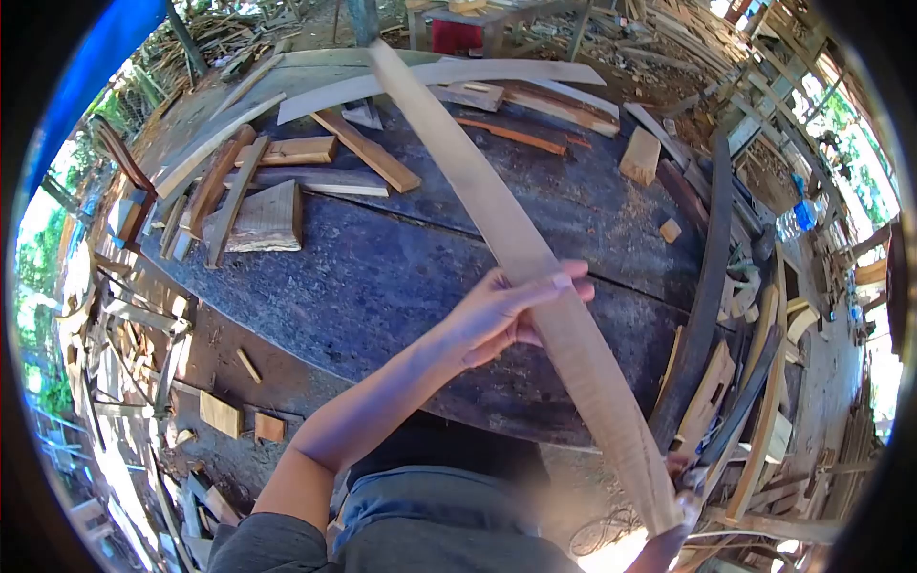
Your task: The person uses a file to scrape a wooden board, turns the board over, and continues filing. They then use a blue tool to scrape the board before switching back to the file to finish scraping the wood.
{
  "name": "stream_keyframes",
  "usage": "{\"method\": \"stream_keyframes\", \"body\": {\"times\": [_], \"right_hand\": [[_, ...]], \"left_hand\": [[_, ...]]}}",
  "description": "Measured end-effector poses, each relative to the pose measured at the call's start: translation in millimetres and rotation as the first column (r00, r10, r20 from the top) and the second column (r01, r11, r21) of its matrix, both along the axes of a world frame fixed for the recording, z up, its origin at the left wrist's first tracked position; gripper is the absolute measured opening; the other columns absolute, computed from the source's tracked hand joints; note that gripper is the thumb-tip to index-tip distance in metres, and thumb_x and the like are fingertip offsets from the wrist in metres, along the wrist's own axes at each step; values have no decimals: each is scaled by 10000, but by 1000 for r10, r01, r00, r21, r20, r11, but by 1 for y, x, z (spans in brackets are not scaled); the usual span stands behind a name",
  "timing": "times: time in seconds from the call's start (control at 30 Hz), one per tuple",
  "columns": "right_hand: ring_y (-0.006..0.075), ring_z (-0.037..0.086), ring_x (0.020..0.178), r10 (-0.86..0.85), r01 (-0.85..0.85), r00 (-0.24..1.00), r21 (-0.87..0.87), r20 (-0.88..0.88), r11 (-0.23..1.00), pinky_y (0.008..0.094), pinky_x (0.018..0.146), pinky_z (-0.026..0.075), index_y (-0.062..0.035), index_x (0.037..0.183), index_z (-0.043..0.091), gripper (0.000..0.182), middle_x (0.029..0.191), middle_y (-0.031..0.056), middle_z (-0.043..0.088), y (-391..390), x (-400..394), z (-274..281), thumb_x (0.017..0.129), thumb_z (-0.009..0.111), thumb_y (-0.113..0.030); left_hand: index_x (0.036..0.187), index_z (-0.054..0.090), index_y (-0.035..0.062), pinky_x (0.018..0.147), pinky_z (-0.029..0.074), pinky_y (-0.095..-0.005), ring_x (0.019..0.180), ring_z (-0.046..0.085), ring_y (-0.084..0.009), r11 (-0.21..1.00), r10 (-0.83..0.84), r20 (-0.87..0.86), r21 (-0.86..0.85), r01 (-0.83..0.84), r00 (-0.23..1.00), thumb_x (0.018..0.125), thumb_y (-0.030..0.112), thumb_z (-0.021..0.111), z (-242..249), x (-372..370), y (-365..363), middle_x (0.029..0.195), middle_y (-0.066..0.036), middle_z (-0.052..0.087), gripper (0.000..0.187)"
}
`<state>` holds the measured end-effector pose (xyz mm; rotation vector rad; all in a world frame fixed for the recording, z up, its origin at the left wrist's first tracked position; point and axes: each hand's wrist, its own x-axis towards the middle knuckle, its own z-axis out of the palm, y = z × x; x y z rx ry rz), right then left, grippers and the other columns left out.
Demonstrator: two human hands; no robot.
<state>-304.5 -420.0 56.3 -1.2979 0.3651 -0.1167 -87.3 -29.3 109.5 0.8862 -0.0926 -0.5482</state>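
A long, pale wooden plank [468, 177] slants across the view, from the far side of the dark table [373, 277] down to my lower right. My left hand [521, 310] is closed around its middle, thumb on top and fingertips at the far edge. At the near end, my right hand [684, 501] grips the plank close to its tip; the plank and the image edge hide part of that hand. The plank is held above the tabletop. Below it, a curved pale wooden strip [516, 72] lies along the table's far side.
Left on the table are several offcuts, among them a thick wood block [267, 218]. A small block [640, 156] and a wood cube [670, 230] sit at the right. Dark curved timber [712, 258] lines the right edge. Scrap wood [222, 413] litters the ground.
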Motion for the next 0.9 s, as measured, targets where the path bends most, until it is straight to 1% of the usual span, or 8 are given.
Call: {"method": "stream_keyframes", "body": {"times": [0.1, 0.2, 0.33, 0.5, 0.63, 0.77, 0.83, 0.9], "right_hand": [[82, 531, 591, -84, 86, 993, -21, 80, 996, 218, 522, 425, 14, 1327, 539, 718, 907, 68, 661, -5, 30, -26, 868, 778, -485], [8, 290, 390, -79, 74, 991, -43, -107, 996, 188, 330, 214, -59, 1372, 532, 489, 874, 11, 632, 33, 71, 14, 1064, 494, -437], [5, 287, 399, -198, 204, 966, 16, -168, 979, 198, 352, 214, -56, 1367, 544, 448, 815, -2, 614, 60, 97, 18, 1060, 540, -382], [-1, 304, 426, 38, -46, 993, -73, -112, 996, 201, 383, 207, -40, 1347, 571, 404, 756, 5, 599, 87, 112, 10, 1034, 610, -294], [2, 336, 458, 114, -127, 984, -94, -133, 987, 197, 409, 233, -20, 1346, 565, 442, 714, -25, 557, 120, 125, 17, 1035, 606, -332], [-3, 335, 482, 140, -169, 975, -166, -175, 971, 183, 427, 247, -15, 1383, 548, 520, 689, -63, 471, 147, 139, 20, 1050, 558, -413], [-7, 345, 530, 157, -195, 967, -184, -201, 963, 172, 448, 258, -10, 1414, 525, 541, 725, -65, 458, 153, 146, 17, 1063, 529, -420], [-6, 357, 592, 156, -197, 971, -239, -181, 951, 161, 467, 261, -7, 1445, 498, 529, 767, -61, 449, 159, 152, 15, 1080, 504, -389]], "left_hand": [[1419, 537, 56, 849, 612, -351, 1146, 673, -219, 976, 192, 112, 86, -202, 975, 992, 328, 655, 15, -1, 29, 1284, -139, 664, 520], [1419, 543, 76, 887, 611, -353, 1125, 683, -219, 905, 373, 144, 162, -394, 916, 1008, 324, 636, 7, -3, 76, 1295, -133, 656, 490], [1426, 543, 110, 962, 597, -358, 1177, 648, -209, 767, 638, 3, 97, -635, 770, 1018, 310, 625, -23, -18, 101, 1323, -94, 622, 462], [1394, 573, 132, 991, 594, -351, 1223, 611, -215, 712, 695, -275, 137, -688, 664, 1013, 259, 637, -66, -31, 85, 1303, -72, 601, 407], [1385, 527, -3, 1009, 585, -374, 1183, 641, -259, 617, 726, -438, 75, -783, 530, 1039, 217, 588, -74, -30, 55, 1276, -146, 630, 414], [1384, 492, -67, 1019, 575, -388, 1180, 651, -288, 802, 466, -529, -86, -591, 709, 1069, 198, 513, -57, -53, 32, 1291, -214, 631, 412], [1401, 476, -72, 1022, 567, -378, 1199, 648, -293, 979, 194, -303, -1, -204, 933, 1083, 195, 463, -41, -66, 25, 1308, -251, 622, 415], [1408, 495, -44, 1010, 555, -362, 1157, 667, -287, 986, 165, -183, 30, -162, 969, 1074, 201, 495, -40, -62, 38, 1286, -221, 646, 414]]}}
